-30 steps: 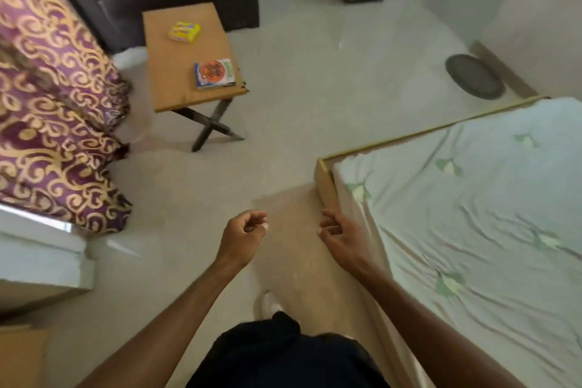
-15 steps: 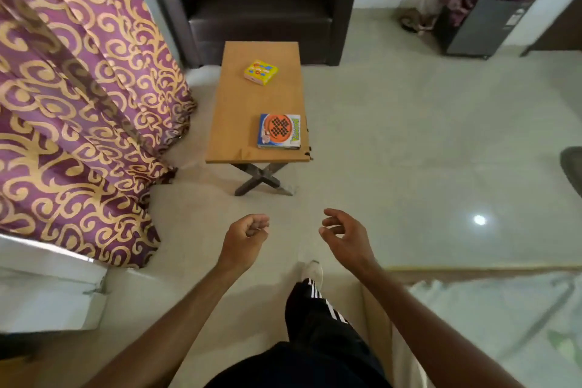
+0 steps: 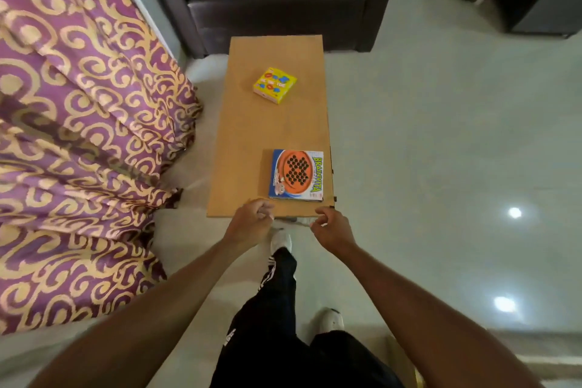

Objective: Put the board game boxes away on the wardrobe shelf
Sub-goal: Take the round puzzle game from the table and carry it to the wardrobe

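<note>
On the wooden table (image 3: pixel 252 142), the Brainvita box (image 3: pixel 296 175) lies flat at the near right corner, the yellow box (image 3: pixel 275 85) farther back. Left hand (image 3: pixel 252 218) at the near edge, fingers curled in, empty; right hand (image 3: pixel 332 228) beside it, fingers loosely bent, empty.

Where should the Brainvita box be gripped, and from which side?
Probably its left and right edges, from the near end: the Brainvita box lies flat on the wooden table, near right corner, with left hand and right hand just short of it.
</note>
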`<state>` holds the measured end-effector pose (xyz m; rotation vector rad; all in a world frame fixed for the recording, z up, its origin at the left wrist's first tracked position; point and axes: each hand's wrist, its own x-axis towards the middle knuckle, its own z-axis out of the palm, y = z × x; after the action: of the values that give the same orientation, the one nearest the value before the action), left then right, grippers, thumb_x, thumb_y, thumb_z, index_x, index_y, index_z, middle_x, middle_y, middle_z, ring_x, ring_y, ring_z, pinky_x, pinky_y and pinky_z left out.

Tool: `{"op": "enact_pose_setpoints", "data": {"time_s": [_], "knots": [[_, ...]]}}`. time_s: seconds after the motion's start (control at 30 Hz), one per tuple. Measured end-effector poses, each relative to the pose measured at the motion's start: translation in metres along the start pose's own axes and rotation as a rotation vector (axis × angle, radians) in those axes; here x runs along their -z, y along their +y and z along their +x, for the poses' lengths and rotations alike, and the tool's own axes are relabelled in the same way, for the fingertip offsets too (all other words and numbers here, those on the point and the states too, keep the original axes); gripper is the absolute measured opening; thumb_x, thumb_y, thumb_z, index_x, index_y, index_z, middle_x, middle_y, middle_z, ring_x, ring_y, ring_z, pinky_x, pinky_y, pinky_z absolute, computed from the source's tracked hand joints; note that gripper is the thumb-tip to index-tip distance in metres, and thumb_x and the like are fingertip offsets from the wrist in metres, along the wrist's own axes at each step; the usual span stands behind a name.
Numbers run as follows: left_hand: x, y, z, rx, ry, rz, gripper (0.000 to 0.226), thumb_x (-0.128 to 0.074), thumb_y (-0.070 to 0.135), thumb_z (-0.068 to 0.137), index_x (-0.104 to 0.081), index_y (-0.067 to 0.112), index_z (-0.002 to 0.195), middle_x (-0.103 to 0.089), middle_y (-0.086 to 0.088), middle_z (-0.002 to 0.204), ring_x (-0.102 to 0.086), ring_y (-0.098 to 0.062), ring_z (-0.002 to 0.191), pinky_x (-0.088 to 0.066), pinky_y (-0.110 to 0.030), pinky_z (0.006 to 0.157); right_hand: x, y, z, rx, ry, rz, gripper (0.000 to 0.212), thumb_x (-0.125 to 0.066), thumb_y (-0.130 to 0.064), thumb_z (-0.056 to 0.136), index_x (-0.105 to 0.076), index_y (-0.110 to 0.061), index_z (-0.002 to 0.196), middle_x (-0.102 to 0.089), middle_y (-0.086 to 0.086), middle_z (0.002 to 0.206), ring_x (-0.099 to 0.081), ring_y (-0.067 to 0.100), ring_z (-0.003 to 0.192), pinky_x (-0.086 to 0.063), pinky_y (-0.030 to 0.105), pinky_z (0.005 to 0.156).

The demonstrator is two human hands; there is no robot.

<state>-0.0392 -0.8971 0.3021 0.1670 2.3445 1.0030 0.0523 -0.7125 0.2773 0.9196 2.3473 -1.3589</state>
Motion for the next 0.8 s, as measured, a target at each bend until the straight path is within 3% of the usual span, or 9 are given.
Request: {"op": "enact_pose_setpoints", "data": {"time_s": [0.1, 0.2, 0.3, 0.37, 0.47, 0.53, 0.63, 0.7, 0.8], "knots": [[-0.002, 0.003, 0.087, 0.015, -0.127, 0.125, 0.035, -0.055, 0.014, 0.084, -0.064, 0.018, 0.117, -0.067, 0.000, 0.117, -0.063, -0.014, 0.103, -0.052, -0.033, 0.091, -0.015, -0.007, 0.069, -0.115, -0.009, 0.023, 0.043, -0.064, -0.021, 0.083, -0.058, -0.014, 0.125, -0.070, 0.005, 0.109, -0.062, 0.024, 0.109, -0.045, 0.028, 0.091], [-0.012, 0.004, 0.161, -0.003, -0.239, 0.245, 0.037, -0.054, 0.018, 0.086, -0.062, 0.019, 0.123, -0.063, 0.000, 0.128, -0.059, -0.017, 0.114, -0.051, -0.034, 0.094, -0.035, -0.008, 0.123, -0.215, -0.024, 0.061, 0.046, -0.062, -0.016, 0.083, -0.055, -0.013, 0.128, -0.067, 0.009, 0.116, -0.061, 0.025, 0.110, -0.042, 0.025, 0.087], [-0.031, -0.003, 0.243, -0.052, -0.330, 0.401, 0.041, -0.055, 0.019, 0.089, -0.055, 0.019, 0.129, -0.054, -0.002, 0.138, -0.057, -0.022, 0.118, -0.050, -0.033, 0.092, -0.063, 0.004, 0.182, -0.335, -0.031, 0.097, 0.053, -0.063, -0.019, 0.079, -0.054, -0.020, 0.131, -0.059, 0.007, 0.131, -0.057, 0.023, 0.117, -0.046, 0.032, 0.097], [-0.041, -0.009, 0.282, -0.092, -0.371, 0.538, 0.053, -0.057, 0.017, 0.086, -0.046, 0.019, 0.138, -0.047, -0.006, 0.144, -0.051, -0.026, 0.126, -0.049, -0.038, 0.098, -0.074, 0.011, 0.203, -0.412, -0.017, 0.126, 0.053, -0.064, -0.021, 0.077, -0.056, -0.024, 0.129, -0.056, 0.003, 0.133, -0.056, 0.023, 0.118, -0.049, 0.038, 0.098], [-0.059, -0.022, 0.340, -0.146, -0.444, 0.757, 0.075, -0.061, 0.020, 0.082, -0.026, 0.019, 0.148, -0.022, -0.009, 0.156, -0.027, -0.031, 0.140, -0.035, -0.048, 0.109, -0.094, 0.028, 0.233, -0.447, 0.032, 0.196, 0.038, -0.062, -0.024, 0.072, -0.066, -0.021, 0.110, -0.065, 0.002, 0.112, -0.062, 0.022, 0.104, -0.052, 0.028, 0.076], [-0.064, -0.024, 0.362, -0.148, -0.467, 0.768, 0.086, -0.064, 0.021, 0.078, -0.017, 0.017, 0.150, -0.011, -0.009, 0.160, -0.012, -0.032, 0.146, -0.024, -0.051, 0.114, -0.099, 0.031, 0.242, -0.432, 0.084, 0.224, 0.032, -0.062, -0.027, 0.070, -0.068, -0.017, 0.100, -0.069, 0.002, 0.100, -0.064, 0.021, 0.094, -0.047, 0.020, 0.063], [-0.068, -0.027, 0.378, -0.041, -0.426, 0.721, 0.087, -0.066, 0.025, 0.073, -0.020, 0.017, 0.147, -0.025, -0.007, 0.153, -0.020, -0.030, 0.142, -0.026, -0.049, 0.111, -0.090, 0.024, 0.250, -0.429, 0.200, 0.283, 0.028, -0.069, -0.008, 0.076, -0.069, -0.009, 0.104, -0.063, -0.010, 0.090, -0.057, 0.010, 0.091, -0.040, 0.008, 0.065], [-0.067, -0.036, 0.375, 0.142, -0.374, 0.700, 0.074, -0.065, 0.032, 0.070, -0.038, 0.019, 0.138, -0.042, -0.008, 0.139, -0.039, -0.032, 0.130, -0.037, -0.045, 0.106, -0.079, 0.022, 0.251, -0.325, 0.338, 0.270, 0.031, -0.065, 0.005, 0.074, -0.068, -0.004, 0.103, -0.054, -0.013, 0.089, -0.052, 0.009, 0.092, -0.034, -0.001, 0.072], [-0.062, -0.059, 0.364, 0.420, -0.443, 0.476, 0.048, -0.060, 0.038, 0.064, -0.065, 0.022, 0.110, -0.068, -0.006, 0.111, -0.065, -0.027, 0.100, -0.053, -0.037, 0.089, -0.067, 0.024, 0.262, -0.362, 0.321, 0.269, 0.050, -0.062, 0.000, 0.077, -0.053, -0.012, 0.125, -0.046, 0.000, 0.117, -0.041, 0.004, 0.105, -0.032, -0.002, 0.080]]}}
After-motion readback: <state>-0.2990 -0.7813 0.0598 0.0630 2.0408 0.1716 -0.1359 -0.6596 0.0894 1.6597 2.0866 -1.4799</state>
